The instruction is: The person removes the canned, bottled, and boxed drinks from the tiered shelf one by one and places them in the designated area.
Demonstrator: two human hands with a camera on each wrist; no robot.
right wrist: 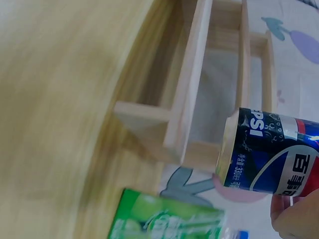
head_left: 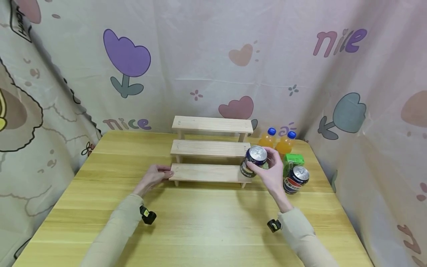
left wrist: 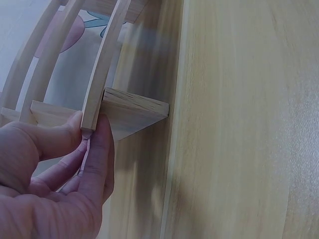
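A three-tier wooden stand (head_left: 210, 172) sits on the table. My left hand (head_left: 152, 178) pinches the left end of its lowest board; in the left wrist view the thumb and fingers (left wrist: 97, 164) lie on either side of the board's end. With my right hand (head_left: 273, 172) I grip a dark blue Pepsi can (head_left: 248, 165) at the right end of the lowest board. The right wrist view shows the can (right wrist: 269, 154) beside the stand, its lettering visible. Whether the can's base touches the board cannot be told.
Right of the stand are another Pepsi can (head_left: 293, 182), a green carton (head_left: 294, 159) and two orange drink bottles with blue caps, one nearer the stand (head_left: 266, 141) and one farther right (head_left: 284, 145). A printed curtain (head_left: 200, 55) hangs behind the wooden table (head_left: 207, 230).
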